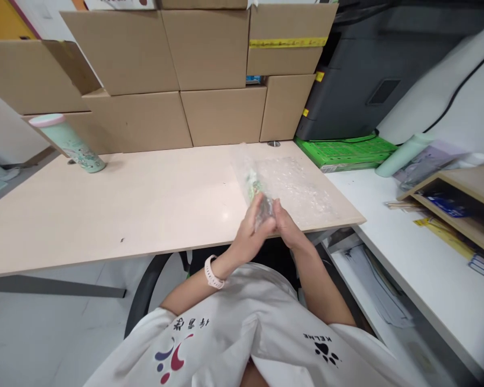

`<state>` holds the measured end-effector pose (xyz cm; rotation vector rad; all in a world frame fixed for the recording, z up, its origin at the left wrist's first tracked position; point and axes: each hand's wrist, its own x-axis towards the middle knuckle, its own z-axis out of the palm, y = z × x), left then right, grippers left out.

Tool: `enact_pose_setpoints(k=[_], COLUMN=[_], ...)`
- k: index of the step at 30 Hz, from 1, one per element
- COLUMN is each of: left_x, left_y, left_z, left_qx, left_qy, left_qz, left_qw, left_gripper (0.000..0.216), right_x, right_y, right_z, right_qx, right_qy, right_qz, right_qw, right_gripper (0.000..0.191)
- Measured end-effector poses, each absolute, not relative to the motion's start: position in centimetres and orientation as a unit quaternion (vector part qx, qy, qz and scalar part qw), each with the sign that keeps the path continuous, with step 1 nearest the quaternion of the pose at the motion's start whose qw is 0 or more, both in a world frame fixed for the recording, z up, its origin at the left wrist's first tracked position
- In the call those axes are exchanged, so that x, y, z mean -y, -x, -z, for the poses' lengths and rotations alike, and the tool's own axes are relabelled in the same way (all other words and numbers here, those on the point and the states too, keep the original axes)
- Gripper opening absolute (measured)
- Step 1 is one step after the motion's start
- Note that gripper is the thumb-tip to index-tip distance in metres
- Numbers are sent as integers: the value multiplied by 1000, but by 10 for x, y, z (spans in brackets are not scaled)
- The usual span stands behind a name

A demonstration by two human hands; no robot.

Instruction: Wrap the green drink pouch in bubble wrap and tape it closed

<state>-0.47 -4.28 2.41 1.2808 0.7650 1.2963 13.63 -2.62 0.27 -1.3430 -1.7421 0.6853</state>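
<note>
On the desk [145, 204], crinkled clear bag [255, 185], green contents, between both hands.

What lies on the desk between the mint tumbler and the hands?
Only bare desk between the tumbler and the hands, seen in the head view.

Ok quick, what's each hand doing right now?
Left hand: closed on the clear plastic bag.
Right hand: closed on the same bag, pressed against the left hand.
</note>
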Motion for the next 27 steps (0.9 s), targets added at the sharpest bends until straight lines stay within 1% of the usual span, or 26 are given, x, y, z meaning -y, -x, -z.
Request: enact_pose_setpoints(k=[4, 6, 8, 9, 10, 12, 14, 16, 17, 19, 21, 24, 27], left_x=[34, 31, 29, 27, 25, 19, 13, 10, 10, 15, 25, 41, 51], left_y=[-33, -37, -30, -24, -17, -6, 0, 2, 3, 4, 7, 11, 9], left_z=[-4, 2, 3, 2, 1, -1, -2, -5, -6, -10, -15, -21, -23], left_qx=[-324, -322, -337, -356, -381, -428, -439, -416, -398, -371, -366, -361, -337], left_qy=[-642, -659, -637, -613, -581, -496, -413, -358, -349, -361, -390, -456, -554], left_qz=[-473, -451, -477, -506, -537, -569, -545, -508, -502, -512, -539, -579, -578], left_qw=[509, 509, 503, 490, 480, 497, 583, 664, 684, 685, 651, 572, 495], left_gripper=[49, 38, 25, 22, 22, 33, 46, 52, 53, 51, 47, 43, 47], right_x=[36, 42, 45, 45, 44, 41, 39, 38, 38, 40, 43, 49, 52], right_y=[-174, -183, -184, -182, -180, -176, -173, -171, -170, -164, -156, -141, -133], right_z=[5, 5, 3, 3, 3, 5, 8, 10, 10, 7, 2, -3, 0], right_qx=[637, 636, 666, 681, 692, 699, 700, 701, 700, 698, 693, 677, 636], right_qy=[609, 608, 584, 575, 573, 580, 587, 590, 590, 588, 576, 528, 484], right_qz=[-179, -140, -116, -109, -103, -89, -78, -76, -80, -102, -149, -269, -390], right_qw=[437, 454, 450, 439, 428, 408, 399, 394, 394, 396, 408, 437, 458], right_gripper=[43, 40, 35, 35, 35, 37, 38, 40, 40, 42, 44, 48, 55])
